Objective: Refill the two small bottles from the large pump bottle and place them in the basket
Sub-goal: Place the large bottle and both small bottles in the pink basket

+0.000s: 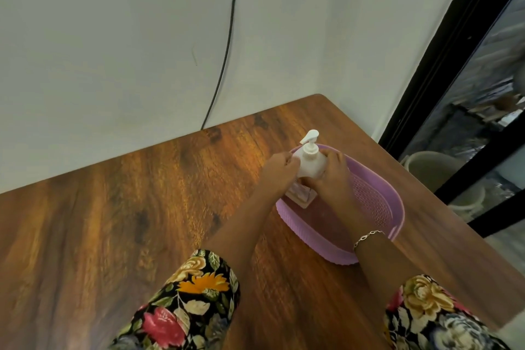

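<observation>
— Hands, pls?
— Both on white pump bottle (310, 160): left hand (279, 169) curled vs its left side, right hand (332, 176) wrapped round its body.
— Bottle's where?
— Upright over lilac basket (369, 199), left end, nr wooden table's (142, 207) far right corner. Pinkish clear item (300, 195) under it, inside basket; can't tell what.

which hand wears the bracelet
The right hand, gripping the white plastic pump bottle: a thin silver bracelet circles its wrist; the left hand has none.
</observation>
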Motion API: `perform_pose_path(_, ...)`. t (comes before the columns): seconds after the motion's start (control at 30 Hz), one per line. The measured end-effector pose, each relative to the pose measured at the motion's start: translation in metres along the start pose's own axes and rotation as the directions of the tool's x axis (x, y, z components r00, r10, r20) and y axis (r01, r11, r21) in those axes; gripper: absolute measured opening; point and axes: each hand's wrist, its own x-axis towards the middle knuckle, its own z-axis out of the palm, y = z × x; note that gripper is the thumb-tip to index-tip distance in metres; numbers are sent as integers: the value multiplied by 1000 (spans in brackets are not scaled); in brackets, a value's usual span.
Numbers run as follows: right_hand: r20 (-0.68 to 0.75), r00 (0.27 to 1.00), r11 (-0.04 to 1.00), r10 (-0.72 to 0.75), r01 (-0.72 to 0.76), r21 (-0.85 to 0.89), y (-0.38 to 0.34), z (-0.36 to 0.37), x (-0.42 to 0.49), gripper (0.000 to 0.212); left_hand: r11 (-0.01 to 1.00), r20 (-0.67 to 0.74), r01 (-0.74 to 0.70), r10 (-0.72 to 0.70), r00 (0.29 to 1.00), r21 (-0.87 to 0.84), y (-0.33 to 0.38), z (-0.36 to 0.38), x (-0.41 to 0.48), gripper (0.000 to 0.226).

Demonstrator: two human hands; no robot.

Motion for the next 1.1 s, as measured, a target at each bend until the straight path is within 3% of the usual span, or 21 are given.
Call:
perform_pose_path(0.07, -13, 1000, 1000, -26, 26, -11, 0, 3, 0, 72, 997, 4, -5, 5, 1000, 73, -2, 0, 1, 18)
perform_pose_path(0.2, -22, 997, 994, -69, 67, -84, -3, 9, 2, 71, 992, -42, -37, 42, 998, 119, -7, -1, 1, 22)
perform_pose_path(0.43, -20, 999, 995, -38, 36, -90, -7, 14, 0, 70, 986, -24, -60, 65, 998, 155, -18, -3, -5, 21)
perform_pose_path(0.6, 19, 996, 985, -88, 90, -150, -10, 12, -4, 79, 977, -87, -126, 143, 986, 173, -29, -3, -24, 45)
perform_pose_path(0.73, -98, 994, 998, -51, 46, -49, -19, 6, -16, 77, 962, -199, -123, 174, 964, 246, -42, -1, -50, 55)
perform_pose_path(0.83, -223, 968, 991, -112, 126, 48, -30, 4, -35, 69, 953, -264, -154, 223, 938, 260, -53, 0, -74, 58)
perform_pose_path(0.93, -287, 932, 972, -223, 236, 12, -40, 6, -56, 64, 957, -335, -133, 217, 917, 256, -62, -4, -97, 59)
perform_pose_path(1.1, -181, 925, 935, -334, 350, 64, -64, 29, -91, 58, 944, -414, -135, 256, 874, 300, -73, -23, -138, 57)
